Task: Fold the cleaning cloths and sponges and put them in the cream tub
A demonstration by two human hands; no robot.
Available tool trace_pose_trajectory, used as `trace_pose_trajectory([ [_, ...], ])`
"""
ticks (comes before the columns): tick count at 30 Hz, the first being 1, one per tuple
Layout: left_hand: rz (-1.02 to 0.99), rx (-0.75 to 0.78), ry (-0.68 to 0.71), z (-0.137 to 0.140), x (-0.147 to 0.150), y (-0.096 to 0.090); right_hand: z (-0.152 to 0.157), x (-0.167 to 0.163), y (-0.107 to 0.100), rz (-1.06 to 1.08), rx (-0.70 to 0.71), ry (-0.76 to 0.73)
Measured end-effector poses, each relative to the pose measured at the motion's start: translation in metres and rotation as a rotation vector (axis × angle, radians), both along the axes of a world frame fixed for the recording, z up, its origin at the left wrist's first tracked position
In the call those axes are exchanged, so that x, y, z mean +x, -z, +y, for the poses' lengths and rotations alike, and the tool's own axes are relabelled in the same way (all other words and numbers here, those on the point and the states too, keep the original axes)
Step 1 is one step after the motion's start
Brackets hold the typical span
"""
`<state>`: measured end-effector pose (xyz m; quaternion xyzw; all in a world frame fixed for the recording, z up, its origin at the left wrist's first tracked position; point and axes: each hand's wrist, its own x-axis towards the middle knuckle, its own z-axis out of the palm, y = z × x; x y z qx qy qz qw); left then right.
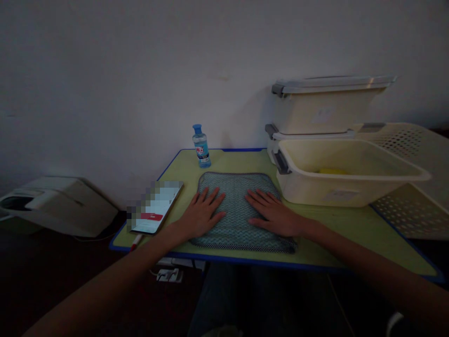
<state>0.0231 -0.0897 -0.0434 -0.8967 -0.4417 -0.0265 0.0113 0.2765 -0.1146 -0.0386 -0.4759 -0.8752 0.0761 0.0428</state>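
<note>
A blue-green patterned cloth (238, 206) with a dark stitched edge lies flat on the light green table (242, 161). My left hand (200, 214) rests palm down on its left side, fingers spread. On the right side my right hand (275, 213) lies flat too, its fingers stretched toward the middle. Neither hand grips anything; the cloth's central strip shows between them.
Behind the cloth stands a blue capped bottle (201, 147). A phone (157, 206) with a lit screen lies at the left, a cable at its lower end. At right are an open cream bin (326, 189), stacked lidded boxes (319, 112) and a perforated basket (417, 206).
</note>
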Motion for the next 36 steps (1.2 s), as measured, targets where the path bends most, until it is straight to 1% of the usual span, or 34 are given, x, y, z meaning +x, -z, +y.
trace_pose_trajectory([
  [3, 0.005, -0.037, 0.021, 0.005, 0.003, -0.014, 0.012, 0.002, -0.011, 0.099, -0.049, -0.034],
  [6, -0.046, 0.010, 0.016, 0.023, 0.017, -0.032, 0.030, -0.009, -0.021, 0.240, 0.027, 0.023],
  [8, -0.091, 0.077, 0.020, 0.036, 0.031, -0.037, 0.043, -0.023, -0.022, 0.298, 0.092, 0.073],
  [10, -0.109, 0.126, 0.021, 0.048, 0.046, -0.032, 0.054, -0.038, -0.018, 0.284, 0.150, 0.149],
  [11, -0.103, 0.134, 0.035, 0.052, 0.053, -0.026, 0.058, -0.044, -0.013, 0.275, 0.156, 0.151],
  [13, -0.093, 0.118, -0.004, 0.058, 0.063, -0.009, 0.063, -0.053, -0.002, 0.259, 0.168, 0.149],
  [16, -0.099, 0.103, -0.034, 0.061, 0.066, 0.012, 0.064, -0.055, 0.011, 0.227, 0.177, 0.144],
  [18, -0.094, 0.097, -0.036, 0.061, 0.062, 0.017, 0.062, -0.052, 0.015, 0.165, 0.184, 0.152],
  [22, -0.069, 0.053, -0.057, 0.062, 0.051, 0.011, 0.061, -0.044, 0.012, -0.022, 0.181, 0.239],
  [28, -0.053, 0.005, -0.209, 0.060, 0.042, 0.006, 0.059, -0.039, 0.004, -0.110, 0.061, 0.423],
  [31, -0.045, -0.006, -0.265, 0.057, 0.040, 0.006, 0.060, -0.038, 0.003, -0.115, 0.039, 0.457],
  [36, -0.021, -0.027, -0.264, 0.062, 0.040, 0.001, 0.065, -0.038, 0.003, -0.115, 0.026, 0.455],
])
